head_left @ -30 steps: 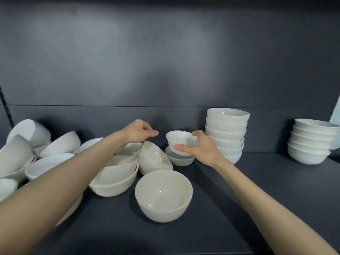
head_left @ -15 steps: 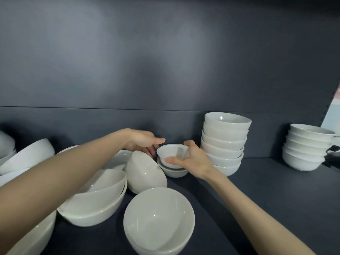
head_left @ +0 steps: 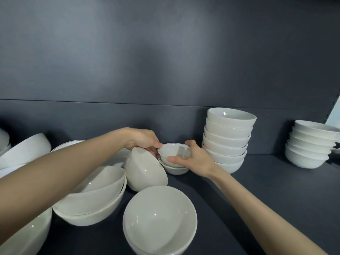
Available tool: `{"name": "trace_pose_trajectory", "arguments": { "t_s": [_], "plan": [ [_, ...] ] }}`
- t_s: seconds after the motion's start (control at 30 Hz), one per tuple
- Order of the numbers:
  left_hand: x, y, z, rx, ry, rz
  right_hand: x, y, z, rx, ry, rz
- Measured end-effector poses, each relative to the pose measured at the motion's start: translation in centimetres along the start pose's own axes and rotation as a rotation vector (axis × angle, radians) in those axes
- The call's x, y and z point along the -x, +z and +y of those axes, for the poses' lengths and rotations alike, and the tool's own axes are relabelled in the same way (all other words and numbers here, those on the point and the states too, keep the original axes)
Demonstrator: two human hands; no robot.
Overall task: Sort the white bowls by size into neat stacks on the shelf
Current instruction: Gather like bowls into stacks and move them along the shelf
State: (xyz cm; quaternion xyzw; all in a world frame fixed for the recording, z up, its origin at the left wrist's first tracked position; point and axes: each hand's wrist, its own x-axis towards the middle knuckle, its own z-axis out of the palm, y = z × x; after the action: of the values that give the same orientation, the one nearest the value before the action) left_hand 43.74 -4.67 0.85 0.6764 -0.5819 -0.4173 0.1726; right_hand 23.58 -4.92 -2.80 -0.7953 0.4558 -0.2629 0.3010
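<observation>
Small bowl [head_left: 173, 151] pinched by left hand [head_left: 145, 141], gripped by right hand [head_left: 197, 160], nested on lower bowl [head_left: 175, 169], tipped bowl [head_left: 145, 171] left of grip, stack [head_left: 228, 140] right

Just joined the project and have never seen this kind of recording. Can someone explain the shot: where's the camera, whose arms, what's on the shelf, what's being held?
There is no robot here. A person works with bare hands, and the single view comes from a wide-angle camera worn on their head, looking forward and down. The right hand grips a small white ceramic bowl, in or just above a second small white bowl on the dark grey shelf. The left hand has its fingertips at the held bowl's left rim; whether it pinches is unclear. To the right stand a tall stack of white bowls and a lower stack of white bowls. To the left lie loose larger white bowls, some tilted.
</observation>
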Motion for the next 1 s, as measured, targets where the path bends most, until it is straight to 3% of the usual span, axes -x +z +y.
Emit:
{"name": "trace_pose_trajectory", "arguments": {
  "t_s": [0.3, 0.53, 1.0],
  "plan": [
    [-0.6, 0.0, -0.4, -0.006, 0.021, 0.052, 0.2, -0.7, -0.2, 0.003, -0.005, -0.076],
    [-0.1, -0.4, -0.4, 0.003, 0.028, 0.083, 0.2, -0.8, 0.2, 0.008, -0.043, -0.025],
    [4.9, -1.9, 2.1, 0.29, 0.166, 0.223, -0.2, -3.0, -3.2, -0.164, -0.167, 0.096]
  ]
}}
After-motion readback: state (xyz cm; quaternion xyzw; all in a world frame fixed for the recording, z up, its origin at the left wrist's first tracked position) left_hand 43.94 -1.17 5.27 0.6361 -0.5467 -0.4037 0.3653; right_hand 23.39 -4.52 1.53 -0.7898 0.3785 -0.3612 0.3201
